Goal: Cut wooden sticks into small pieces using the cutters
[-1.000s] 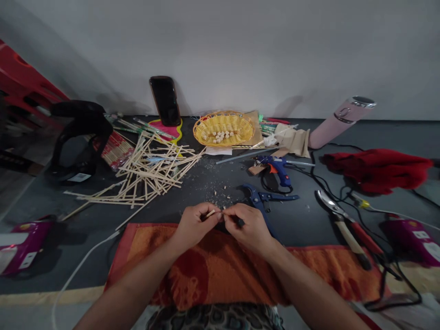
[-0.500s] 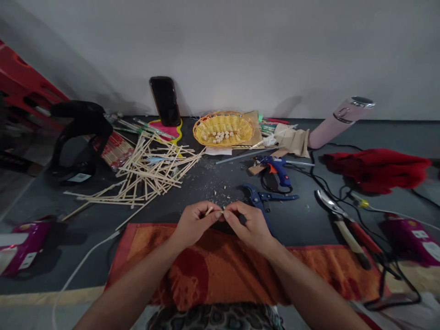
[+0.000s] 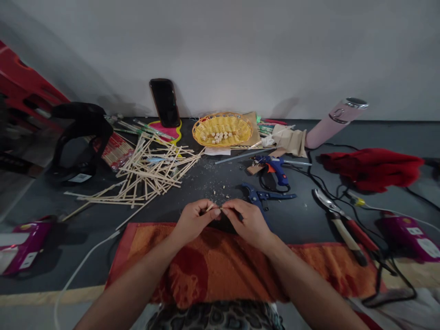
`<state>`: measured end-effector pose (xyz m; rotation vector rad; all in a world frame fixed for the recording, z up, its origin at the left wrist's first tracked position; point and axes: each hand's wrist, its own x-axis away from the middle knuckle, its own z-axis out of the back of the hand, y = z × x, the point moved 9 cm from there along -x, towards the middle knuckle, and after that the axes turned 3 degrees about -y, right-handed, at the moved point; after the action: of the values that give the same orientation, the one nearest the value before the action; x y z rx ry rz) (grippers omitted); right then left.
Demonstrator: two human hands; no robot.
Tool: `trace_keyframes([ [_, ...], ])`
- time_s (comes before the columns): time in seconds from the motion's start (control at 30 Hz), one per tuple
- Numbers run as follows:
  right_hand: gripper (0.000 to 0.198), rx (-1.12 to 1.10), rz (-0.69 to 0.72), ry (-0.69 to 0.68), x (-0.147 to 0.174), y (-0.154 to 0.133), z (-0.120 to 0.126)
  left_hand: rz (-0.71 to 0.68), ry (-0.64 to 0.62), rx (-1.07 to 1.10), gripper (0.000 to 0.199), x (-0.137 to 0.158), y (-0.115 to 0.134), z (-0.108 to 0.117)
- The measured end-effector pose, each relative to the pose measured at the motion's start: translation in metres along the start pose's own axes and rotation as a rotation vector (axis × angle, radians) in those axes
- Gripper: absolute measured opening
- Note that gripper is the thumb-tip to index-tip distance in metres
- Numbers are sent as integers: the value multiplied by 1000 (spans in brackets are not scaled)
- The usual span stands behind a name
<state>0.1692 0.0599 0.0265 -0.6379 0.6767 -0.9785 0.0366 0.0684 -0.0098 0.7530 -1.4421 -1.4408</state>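
"What's lying nearest?"

"An orange terry towel with dark-red patches (image 3: 240, 270) is covering the near edge of the dark grey tabletop (image 3: 292, 220)."

"And the hands?"

"Just beyond, the left hand (image 3: 196, 220) is pinching a short, pale wooden stick (image 3: 209, 208) between thumb and fingers. The right hand (image 3: 248, 220) is meeting it fingertip to fingertip; whether it's gripping anything, I cannot tell."

"What's sitting around them?"

"To the right, metal pruning shears with cream and red handles (image 3: 342, 231) are resting partly on the towel. A dark-blue cutting tool (image 3: 254, 195) is lying near the right hand, and a blue glue gun with an orange trigger (image 3: 279, 173) is lying farther off."

"To the left?"

"A loose heap of thin, pale wooden sticks (image 3: 154, 169) is spreading out."

"Farthest?"

"An oval yellow woven basket (image 3: 223, 123) is holding small pale pieces (image 3: 220, 136); a slanting pink metal-topped bottle (image 3: 332, 126) is standing far right."
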Motion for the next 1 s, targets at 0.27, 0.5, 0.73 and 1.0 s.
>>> trace_keyframes([
  [0.27,18,542,61,-93,-4,7,-3,-24,221,-12,34,-2,0,25],
  [0.5,23,537,63,-92,0,2,7,-46,248,-73,35,-5,-9,29],
  [0.73,26,659,-181,0,60,19,50,-47,248,-71,35,-3,-7,29],
  [1.0,26,677,-359,81,99,51,48,-19,214,-84,35,-2,-6,23],
])
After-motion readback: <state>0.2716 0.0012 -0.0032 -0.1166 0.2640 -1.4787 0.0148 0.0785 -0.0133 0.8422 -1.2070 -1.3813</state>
